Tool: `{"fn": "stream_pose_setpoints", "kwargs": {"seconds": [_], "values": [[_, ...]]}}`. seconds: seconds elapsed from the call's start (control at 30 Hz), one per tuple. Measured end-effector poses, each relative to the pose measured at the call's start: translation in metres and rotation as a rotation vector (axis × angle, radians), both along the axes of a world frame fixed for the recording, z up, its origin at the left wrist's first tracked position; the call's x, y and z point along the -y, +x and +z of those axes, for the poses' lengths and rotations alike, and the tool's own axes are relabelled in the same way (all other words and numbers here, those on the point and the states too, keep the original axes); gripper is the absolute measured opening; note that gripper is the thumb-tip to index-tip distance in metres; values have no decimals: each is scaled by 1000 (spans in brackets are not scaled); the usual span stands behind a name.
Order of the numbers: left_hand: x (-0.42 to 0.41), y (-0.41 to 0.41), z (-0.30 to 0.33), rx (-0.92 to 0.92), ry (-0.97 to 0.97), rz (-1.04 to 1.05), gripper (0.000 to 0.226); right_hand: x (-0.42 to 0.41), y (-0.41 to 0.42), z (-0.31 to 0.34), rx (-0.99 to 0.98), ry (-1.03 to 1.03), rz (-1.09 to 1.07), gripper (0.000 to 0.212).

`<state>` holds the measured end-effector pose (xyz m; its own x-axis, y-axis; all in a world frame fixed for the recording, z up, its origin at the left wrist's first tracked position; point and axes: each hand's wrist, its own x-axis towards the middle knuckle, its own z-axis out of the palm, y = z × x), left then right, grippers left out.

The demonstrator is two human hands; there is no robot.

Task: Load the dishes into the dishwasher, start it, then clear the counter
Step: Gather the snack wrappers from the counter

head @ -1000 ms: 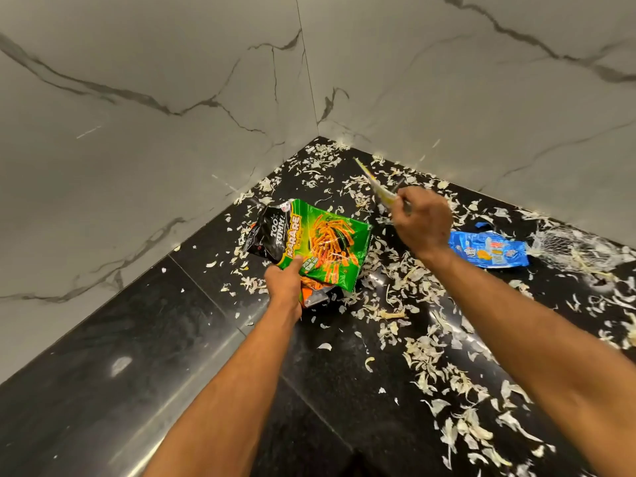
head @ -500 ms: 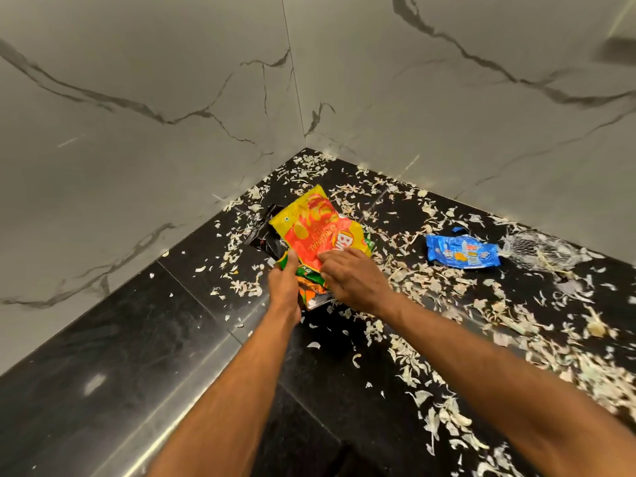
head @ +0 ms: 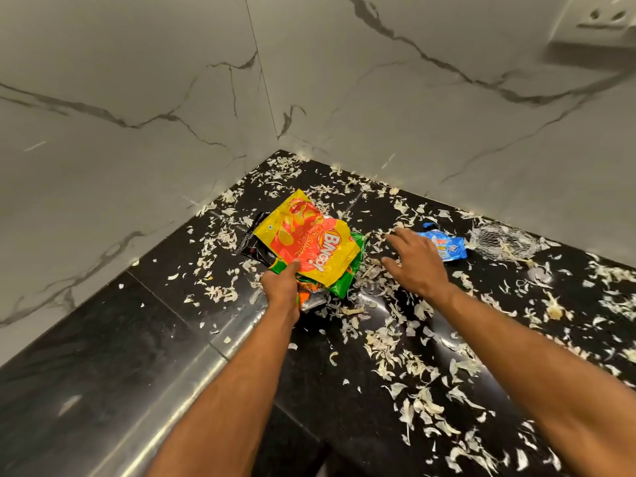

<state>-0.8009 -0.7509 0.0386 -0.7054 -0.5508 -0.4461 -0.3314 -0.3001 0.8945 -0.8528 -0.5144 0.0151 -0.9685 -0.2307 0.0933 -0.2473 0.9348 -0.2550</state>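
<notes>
Marble walls [head: 137, 98] meet at the far corner of a black surface [head: 103, 356] littered with pale peel scraps [head: 395, 342]. Near that corner, the left grip [head: 280, 287] pinches a stack of empty snack wrappers, thumb on top: a yellow packet [head: 309, 239] over a green packet [head: 346, 284] and a black packet [head: 253, 244]. Just beside it, the right grip [head: 416, 261] hovers with fingers spread, holding nothing. Toward the right edge lie a blue sachet [head: 447, 246] and a mesh net [head: 502, 242]. Bare surface stretches along the left edge.
</notes>
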Motion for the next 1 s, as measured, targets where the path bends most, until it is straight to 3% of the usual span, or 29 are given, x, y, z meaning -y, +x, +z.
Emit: {"fn": "stream_pose_setpoints", "kwargs": {"seconds": [0.13,0.23,0.4,0.6,0.83,1.0], "values": [[-2,0,-3,24,0,12,27,-34,-7,-11,169,76,-184,69],[-3,-1,-5,25,-12,11,25,-40,-6,-15,193,8,-242,52],[0,1,-8,16,-39,-2,25,-37,-6,-21,107,-61,-296,30],[4,2,-11,27,-52,-3,25,-32,-7,-16,-183,-317,-428,30],[-12,-1,-9,25,-8,-56,37,16,-2,17,-508,-431,-18,32],[-25,-3,-5,-2,59,-157,34,47,12,12,-413,-223,345,34]]}}
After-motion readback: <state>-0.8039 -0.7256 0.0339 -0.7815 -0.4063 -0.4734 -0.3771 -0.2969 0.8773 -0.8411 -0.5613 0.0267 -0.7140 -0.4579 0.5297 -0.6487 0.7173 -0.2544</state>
